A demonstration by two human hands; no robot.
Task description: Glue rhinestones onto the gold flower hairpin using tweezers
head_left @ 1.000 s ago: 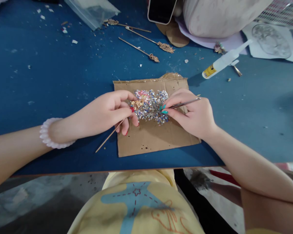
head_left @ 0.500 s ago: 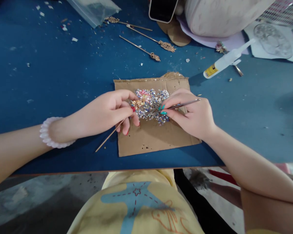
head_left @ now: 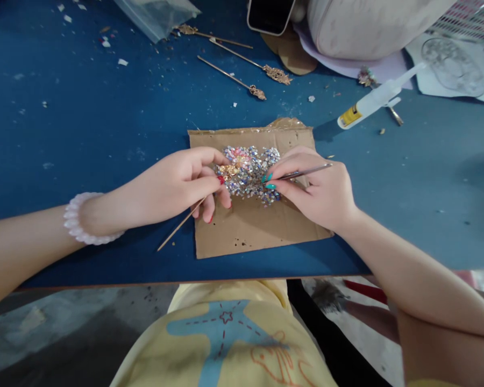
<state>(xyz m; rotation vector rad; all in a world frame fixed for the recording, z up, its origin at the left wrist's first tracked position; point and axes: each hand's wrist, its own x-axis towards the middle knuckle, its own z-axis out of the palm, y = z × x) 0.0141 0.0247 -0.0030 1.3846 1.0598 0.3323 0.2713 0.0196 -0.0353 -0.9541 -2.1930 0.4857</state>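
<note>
My left hand (head_left: 185, 185) is closed on a gold hairpin (head_left: 181, 224); its thin stick slants down to the left, and its ornate head lies at my fingertips over the rhinestones. With thumb and fingers together, my right hand (head_left: 314, 185) grips metal tweezers (head_left: 306, 172), their tips hidden behind my fingers, among the stones. Between both hands a heap of small rhinestones (head_left: 248, 174), blue, silver and pink, covers the middle of a piece of cardboard (head_left: 262, 231).
Beyond the cardboard lie several gold hairpins (head_left: 236, 79). A glue bottle (head_left: 367, 107) with a long nozzle lies at the right. Farther back are a phone (head_left: 269, 15), a plastic bag (head_left: 157, 19), a pale pouch (head_left: 347, 29) and a printed paper sheet (head_left: 454, 67).
Both hands stay nearly where they were, the right still at the rhinestones. The view has shifted very slightly.
</note>
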